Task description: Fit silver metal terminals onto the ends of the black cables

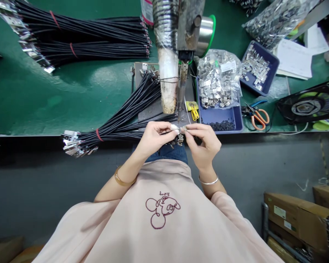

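My left hand [157, 136] and my right hand [204, 143] meet at the table's front edge, under the soldering station. Thumb and forefinger of each are pinched together, nearly tip to tip. What they hold is tiny and mostly hidden by the fingers. Just below the fingertips sit several small metal connectors [180, 139]. Beside my left hand lies a bundle of black cables [117, 126], tied with a red band [99, 134], with silver USB plugs [74, 143] hanging over the edge. A soldering iron tip [179, 113] points down just above the fingers.
A taped air duct [169, 80] hangs close over my hands. To the right are a blue tray [237, 118], a bag of connectors [219, 80], orange-handled pliers [260, 119] and a black fan [308, 106]. More tied cables [98, 47] lie at back left.
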Tool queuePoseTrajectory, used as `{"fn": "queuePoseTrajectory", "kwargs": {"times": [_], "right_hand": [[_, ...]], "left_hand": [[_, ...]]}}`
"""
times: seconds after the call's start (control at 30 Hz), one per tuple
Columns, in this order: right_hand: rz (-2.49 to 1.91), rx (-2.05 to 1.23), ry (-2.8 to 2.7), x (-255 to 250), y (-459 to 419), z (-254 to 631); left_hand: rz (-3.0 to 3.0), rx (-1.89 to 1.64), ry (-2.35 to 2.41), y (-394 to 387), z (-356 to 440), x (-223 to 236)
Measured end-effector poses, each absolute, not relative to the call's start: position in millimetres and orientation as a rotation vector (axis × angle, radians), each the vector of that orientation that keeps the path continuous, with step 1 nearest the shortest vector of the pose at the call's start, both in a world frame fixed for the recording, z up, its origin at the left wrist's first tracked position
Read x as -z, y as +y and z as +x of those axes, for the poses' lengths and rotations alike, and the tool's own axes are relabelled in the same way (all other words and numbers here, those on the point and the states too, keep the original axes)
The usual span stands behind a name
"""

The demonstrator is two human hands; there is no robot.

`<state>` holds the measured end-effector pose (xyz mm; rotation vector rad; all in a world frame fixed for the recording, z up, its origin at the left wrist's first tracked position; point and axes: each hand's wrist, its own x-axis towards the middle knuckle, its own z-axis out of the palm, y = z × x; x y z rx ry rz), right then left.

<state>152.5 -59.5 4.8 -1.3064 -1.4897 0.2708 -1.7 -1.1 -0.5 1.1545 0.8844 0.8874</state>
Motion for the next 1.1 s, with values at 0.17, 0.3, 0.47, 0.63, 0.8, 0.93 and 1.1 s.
{"fn": "queuePoseTrajectory", "kwargs": {"times": [0.17,0.3,0.47,0.63,0.8,0.93,1.1], "right_hand": [[-1.284,-0.222,-1.519,1,-57,155],[-1.270,-0.407,-1.466,2,-57,156],[-1.275,-0.417,-1.420,7,-58,155],[-1.277,-0.323,-1.514,14,-50,156],[-1.210,-0.057,-1.678,15,-44,155],[-1.183,0.038,-1.736,14,-41,155],[-1.143,0.078,-1.745,13,-37,155]], "left_hand": [[1.121,-0.964,0.967,-4,2,3],[1.133,-0.967,0.922,-4,3,2],[1.098,-0.988,0.927,-3,4,2],[1.130,-1.021,0.936,-2,5,3],[1.127,-1.056,0.964,1,8,5],[1.147,-1.067,0.978,1,9,5],[1.173,-1.092,0.975,1,9,4]]}}
